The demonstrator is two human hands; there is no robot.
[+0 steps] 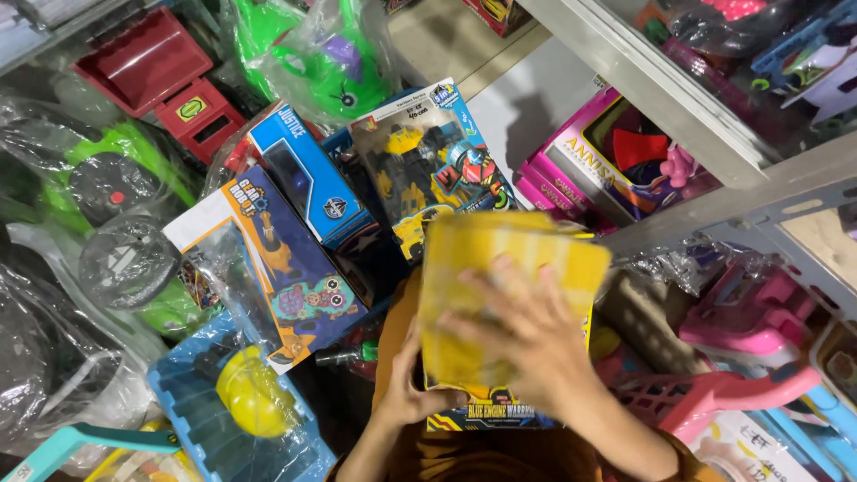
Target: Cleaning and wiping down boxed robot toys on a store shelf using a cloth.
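My right hand (527, 344) lies flat, fingers spread, on a yellow checked cloth (486, 268) that covers the front of a boxed toy (491, 412). The cloth hides most of the box; only its lower printed edge shows. My left hand (412, 386) grips the box at its lower left edge, thumb on the front. The box stands upright close to me, over my orange clothing.
Boxed robot toys (428, 156) and a blue box (308, 174) lean in a pile ahead. Green ride-on toys in plastic wrap (120, 178) fill the left. A blue crate holds a yellow ball (254, 393). Pink toy boxes (607, 156) and a grey metal shelf (678, 107) stand right.
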